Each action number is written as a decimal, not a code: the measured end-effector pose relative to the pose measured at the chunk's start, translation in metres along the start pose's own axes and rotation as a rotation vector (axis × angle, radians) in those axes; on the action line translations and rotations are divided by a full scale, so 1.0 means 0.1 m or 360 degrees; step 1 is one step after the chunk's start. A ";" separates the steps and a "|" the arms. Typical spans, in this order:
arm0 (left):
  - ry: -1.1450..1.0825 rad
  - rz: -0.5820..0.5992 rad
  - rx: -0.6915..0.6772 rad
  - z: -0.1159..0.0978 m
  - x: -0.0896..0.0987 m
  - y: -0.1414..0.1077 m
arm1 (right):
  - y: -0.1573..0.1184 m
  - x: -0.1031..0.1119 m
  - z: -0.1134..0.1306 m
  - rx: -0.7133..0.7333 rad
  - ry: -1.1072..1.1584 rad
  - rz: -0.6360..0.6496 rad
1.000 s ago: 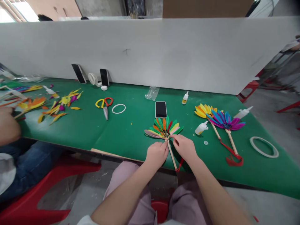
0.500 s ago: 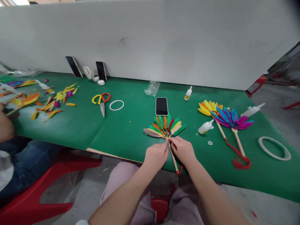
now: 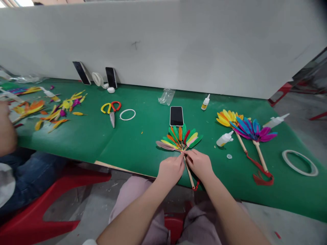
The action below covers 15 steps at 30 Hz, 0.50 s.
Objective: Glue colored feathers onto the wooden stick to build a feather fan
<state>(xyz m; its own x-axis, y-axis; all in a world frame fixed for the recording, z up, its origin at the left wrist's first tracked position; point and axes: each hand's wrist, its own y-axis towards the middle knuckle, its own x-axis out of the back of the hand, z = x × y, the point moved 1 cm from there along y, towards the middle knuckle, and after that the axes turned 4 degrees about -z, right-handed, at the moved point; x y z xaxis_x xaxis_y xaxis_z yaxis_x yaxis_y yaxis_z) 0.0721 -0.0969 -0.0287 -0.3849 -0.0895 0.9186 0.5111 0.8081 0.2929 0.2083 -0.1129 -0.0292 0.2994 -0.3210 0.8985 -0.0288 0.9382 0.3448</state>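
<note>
A feather fan (image 3: 180, 133) with green, orange, red, yellow and pink feathers lies in front of me, its wooden handle pointing toward me and a red cord at the handle's end. My left hand (image 3: 171, 169) pinches the fan where feathers meet handle, from the left. From the right, my right hand (image 3: 199, 164) pinches the same spot, fingertips touching or nearly touching the left ones. The exact grip is hidden behind the fingers. Just beyond the feathers lies a phone (image 3: 176, 116). An open glue bottle (image 3: 224, 139) stands right of my right hand, near a small clear cap (image 3: 229, 156).
To the right lie a yellow feather fan (image 3: 226, 118), a blue and purple fan (image 3: 255, 131) and a roll of tape (image 3: 299, 163). Scissors (image 3: 111, 114) and a white ring (image 3: 127, 114) are at left. Loose feathers (image 3: 57, 114) lie near another person's arm (image 3: 7, 131). A grey partition (image 3: 163, 44) stands behind.
Both my hands stay at the base of the fan, with barely any movement. The other person's arm at the far left has risen a little.
</note>
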 end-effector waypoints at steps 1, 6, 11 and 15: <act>-0.0003 0.0002 0.0002 0.00 0.00 0.00 | 0.00 0.00 0.00 -0.0001 -0.0003 0.0004; -0.0060 -0.0001 0.0034 0.00 -0.01 0.00 | -0.01 0.00 -0.01 -0.0035 0.0053 -0.0018; -0.0284 -0.0148 0.0247 0.05 0.03 0.00 | -0.01 0.01 -0.03 -0.0099 0.0107 -0.0135; -0.0626 -0.0319 0.0677 0.24 0.13 0.04 | -0.01 0.03 0.00 -0.0008 0.0065 -0.0031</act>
<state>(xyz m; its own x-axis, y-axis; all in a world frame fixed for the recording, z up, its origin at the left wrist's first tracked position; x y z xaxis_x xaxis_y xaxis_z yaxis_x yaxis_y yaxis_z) 0.0505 -0.0809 -0.0224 -0.7381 -0.1080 0.6660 0.0786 0.9666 0.2439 0.2089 -0.1147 -0.0273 0.3384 -0.3336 0.8799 -0.0181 0.9326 0.3605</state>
